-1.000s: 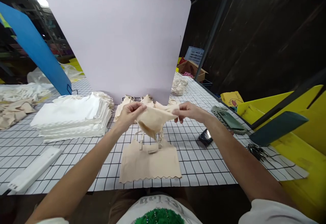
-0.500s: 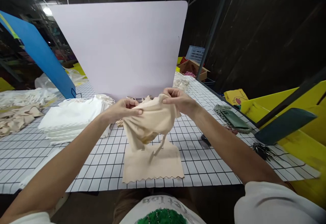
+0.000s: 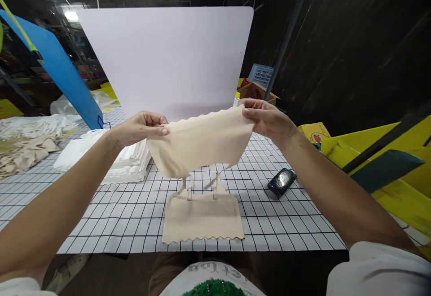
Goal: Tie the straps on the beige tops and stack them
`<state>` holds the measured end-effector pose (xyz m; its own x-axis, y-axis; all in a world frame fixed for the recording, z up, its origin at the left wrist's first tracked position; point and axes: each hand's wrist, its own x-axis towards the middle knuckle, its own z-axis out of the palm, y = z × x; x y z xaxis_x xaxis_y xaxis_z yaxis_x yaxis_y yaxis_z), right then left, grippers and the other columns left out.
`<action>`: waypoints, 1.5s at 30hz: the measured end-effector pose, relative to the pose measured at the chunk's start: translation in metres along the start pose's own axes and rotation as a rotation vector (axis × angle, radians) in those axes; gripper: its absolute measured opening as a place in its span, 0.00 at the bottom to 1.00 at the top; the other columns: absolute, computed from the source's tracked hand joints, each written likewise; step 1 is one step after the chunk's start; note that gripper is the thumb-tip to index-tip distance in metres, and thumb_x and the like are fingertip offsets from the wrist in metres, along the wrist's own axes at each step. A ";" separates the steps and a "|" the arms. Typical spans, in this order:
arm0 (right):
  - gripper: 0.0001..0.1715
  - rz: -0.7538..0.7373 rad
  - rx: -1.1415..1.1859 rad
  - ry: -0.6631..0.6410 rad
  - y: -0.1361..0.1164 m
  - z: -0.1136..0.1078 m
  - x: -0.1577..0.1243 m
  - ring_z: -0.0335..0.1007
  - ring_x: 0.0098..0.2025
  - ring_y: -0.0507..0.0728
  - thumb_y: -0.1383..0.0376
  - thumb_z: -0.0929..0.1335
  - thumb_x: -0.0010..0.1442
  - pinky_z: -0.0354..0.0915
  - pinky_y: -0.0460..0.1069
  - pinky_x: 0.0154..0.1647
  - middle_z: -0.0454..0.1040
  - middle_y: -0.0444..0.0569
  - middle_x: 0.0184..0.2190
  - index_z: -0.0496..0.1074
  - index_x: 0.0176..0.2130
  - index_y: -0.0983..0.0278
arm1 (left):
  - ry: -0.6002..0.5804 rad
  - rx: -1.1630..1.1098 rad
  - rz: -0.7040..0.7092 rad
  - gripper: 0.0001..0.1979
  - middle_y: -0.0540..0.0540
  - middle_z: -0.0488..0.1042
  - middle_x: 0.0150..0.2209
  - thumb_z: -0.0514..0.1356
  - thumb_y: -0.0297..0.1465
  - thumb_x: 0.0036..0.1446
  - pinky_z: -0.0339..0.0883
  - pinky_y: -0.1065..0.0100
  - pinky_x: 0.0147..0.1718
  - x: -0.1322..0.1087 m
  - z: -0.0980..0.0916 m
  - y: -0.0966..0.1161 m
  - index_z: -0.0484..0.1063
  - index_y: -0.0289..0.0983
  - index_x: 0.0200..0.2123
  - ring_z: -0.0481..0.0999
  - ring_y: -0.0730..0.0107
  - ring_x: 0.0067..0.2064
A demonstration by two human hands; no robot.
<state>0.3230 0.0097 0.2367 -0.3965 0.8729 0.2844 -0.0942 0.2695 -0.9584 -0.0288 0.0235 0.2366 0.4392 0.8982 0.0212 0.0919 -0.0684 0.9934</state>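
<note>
A beige camisole-style bra top hangs stretched between my hands, its scalloped hem uppermost and its thin straps dangling. My left hand pinches one end of the hem between thumb and fingers. At the other end, my right hand grips the hem corner the same way, a little higher. Below lies a second beige bra top, flat on the table, scalloped hem towards me and straps pointing away. The hanging straps reach down to the straps of the lying one; whether they touch I cannot tell.
A stack of white garments stands left on the grid-patterned table cloth. Loose beige and white garments lie farther left. A black shiny object lies right. A white board stands behind, a blue board left, yellow bins right.
The bunched bra top is now spread wide, hem up. My hands have moved apart, the right one up and rightward, the left one leftward. The lying bra top stays put.
</note>
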 end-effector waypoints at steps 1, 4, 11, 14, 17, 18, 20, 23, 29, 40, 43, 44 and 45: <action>0.22 0.006 -0.023 0.012 -0.003 -0.001 -0.001 0.63 0.28 0.50 0.54 0.82 0.44 0.58 0.46 0.27 0.69 0.42 0.26 0.73 0.29 0.63 | 0.024 0.019 0.023 0.11 0.47 0.71 0.19 0.75 0.26 0.45 0.63 0.76 0.16 -0.001 0.000 0.002 0.76 0.33 0.21 0.71 0.72 0.19; 0.24 0.014 -0.136 -0.001 -0.007 -0.007 -0.003 0.64 0.27 0.49 0.54 0.83 0.41 0.56 0.46 0.25 0.68 0.42 0.24 0.73 0.27 0.64 | 0.058 0.090 0.094 0.13 0.48 0.71 0.19 0.75 0.34 0.47 0.66 0.74 0.19 -0.005 -0.004 0.007 0.75 0.34 0.23 0.72 0.71 0.22; 0.23 -0.091 -0.551 -0.071 0.015 -0.033 0.012 0.68 0.32 0.54 0.50 0.80 0.45 0.64 0.52 0.33 0.72 0.45 0.26 0.75 0.26 0.63 | -0.053 0.632 0.174 0.19 0.47 0.77 0.27 0.73 0.45 0.45 0.70 0.70 0.30 0.011 -0.023 0.002 0.78 0.36 0.30 0.76 0.68 0.31; 0.19 -0.249 -0.805 0.013 0.031 -0.045 0.026 0.66 0.33 0.54 0.53 0.80 0.48 0.64 0.53 0.38 0.72 0.45 0.25 0.76 0.27 0.62 | 0.197 0.866 0.286 0.21 0.52 0.72 0.26 0.72 0.43 0.48 0.70 0.67 0.41 0.023 -0.021 0.000 0.80 0.31 0.38 0.73 0.72 0.34; 0.13 -0.408 -0.950 0.167 0.039 -0.047 0.032 0.64 0.38 0.55 0.57 0.79 0.54 0.64 0.54 0.43 0.75 0.47 0.29 0.77 0.31 0.62 | 0.351 1.053 0.381 0.27 0.54 0.68 0.28 0.67 0.43 0.56 0.63 0.53 0.53 0.027 -0.014 0.003 0.78 0.24 0.47 0.71 0.74 0.40; 0.12 -0.439 -0.991 0.207 0.041 -0.046 0.030 0.64 0.40 0.56 0.58 0.78 0.55 0.64 0.55 0.45 0.75 0.48 0.30 0.77 0.32 0.61 | 0.381 1.107 0.407 0.27 0.54 0.67 0.28 0.66 0.44 0.57 0.59 0.48 0.56 0.026 -0.012 0.003 0.78 0.23 0.46 0.70 0.72 0.42; 0.10 -0.478 -1.061 0.258 0.046 -0.039 0.018 0.64 0.42 0.57 0.60 0.78 0.55 0.64 0.57 0.46 0.76 0.49 0.33 0.77 0.34 0.61 | 0.425 1.184 0.459 0.25 0.53 0.67 0.29 0.66 0.44 0.58 0.51 0.42 0.60 0.021 -0.007 -0.002 0.78 0.23 0.40 0.70 0.69 0.46; 0.12 -0.469 -1.126 0.250 0.070 -0.024 -0.014 0.66 0.43 0.60 0.63 0.77 0.56 0.65 0.59 0.46 0.77 0.49 0.36 0.78 0.41 0.61 | 0.436 1.215 0.515 0.23 0.50 0.69 0.32 0.68 0.45 0.57 0.45 0.36 0.62 0.003 -0.002 -0.034 0.77 0.27 0.35 0.69 0.60 0.51; 0.05 -0.259 -1.092 0.023 0.169 0.009 -0.095 0.65 0.40 0.62 0.69 0.70 0.62 0.64 0.60 0.43 0.74 0.49 0.28 0.77 0.35 0.61 | 0.139 1.003 0.499 0.11 0.46 0.76 0.37 0.58 0.34 0.68 0.73 0.63 0.40 -0.050 0.026 -0.168 0.75 0.36 0.34 0.75 0.65 0.41; 0.11 -0.329 -1.075 -0.014 0.193 0.046 -0.179 0.68 0.39 0.56 0.78 0.65 0.63 0.63 0.64 0.55 0.75 0.47 0.33 0.71 0.37 0.62 | 0.102 1.070 0.631 0.10 0.44 0.73 0.35 0.56 0.20 0.65 0.69 0.66 0.33 -0.128 0.072 -0.236 0.74 0.36 0.43 0.72 0.65 0.36; 0.14 -0.381 -1.129 0.032 0.191 0.047 -0.186 0.69 0.40 0.56 0.78 0.65 0.62 0.63 0.67 0.59 0.74 0.47 0.34 0.72 0.39 0.61 | 0.099 1.045 0.619 0.12 0.44 0.72 0.35 0.55 0.18 0.64 0.69 0.65 0.34 -0.133 0.078 -0.238 0.75 0.36 0.43 0.72 0.66 0.36; 0.15 -0.404 -1.134 0.067 0.189 0.046 -0.184 0.69 0.40 0.56 0.78 0.65 0.61 0.63 0.67 0.59 0.74 0.47 0.35 0.73 0.40 0.60 | 0.108 1.034 0.618 0.12 0.44 0.72 0.36 0.55 0.18 0.64 0.69 0.65 0.34 -0.132 0.078 -0.237 0.75 0.37 0.44 0.71 0.66 0.36; 0.15 -0.428 -1.134 0.106 0.186 0.044 -0.181 0.69 0.40 0.56 0.79 0.66 0.60 0.63 0.67 0.60 0.74 0.47 0.35 0.73 0.41 0.60 | 0.119 1.022 0.618 0.13 0.44 0.72 0.36 0.56 0.18 0.64 0.69 0.66 0.34 -0.129 0.077 -0.234 0.75 0.37 0.45 0.71 0.66 0.36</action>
<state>0.3370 -0.1164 0.0057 -0.4475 0.6410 0.6236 0.6735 0.7003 -0.2365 -0.0383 -0.1099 -0.0075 0.5784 0.6225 0.5272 0.5853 -0.7669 0.2634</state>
